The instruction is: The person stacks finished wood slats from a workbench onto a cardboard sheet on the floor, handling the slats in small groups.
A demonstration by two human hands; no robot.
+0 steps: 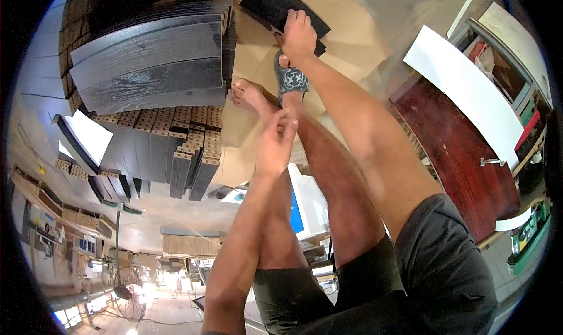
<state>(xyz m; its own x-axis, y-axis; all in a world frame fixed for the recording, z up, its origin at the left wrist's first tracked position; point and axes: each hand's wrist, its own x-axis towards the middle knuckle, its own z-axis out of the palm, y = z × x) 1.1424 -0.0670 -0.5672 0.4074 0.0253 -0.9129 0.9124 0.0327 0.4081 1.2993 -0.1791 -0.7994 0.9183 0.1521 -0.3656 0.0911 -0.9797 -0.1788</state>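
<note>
My right hand (299, 34) reaches to the top of the view, with its fingers bent over a dark board (271, 9) that lies on brown sheeting. Part of the board is hidden under the hand. My left hand (277, 141) hangs lower, by my shins, its fingers loosely curved and apart with nothing visible in them. Just below my right hand is one foot in a grey slipper with a white pattern (292, 79). My other foot (251, 95) is bare on the sheeting.
Stacked dark wood-grained boards (146, 59) rise at the left, above rows of brown, hole-patterned ends (176, 119). Brown sheeting (346, 36) covers the floor ahead. On the right are a white curved panel (463, 88) and a reddish-brown board (457, 159). A fan (130, 294) stands lower left.
</note>
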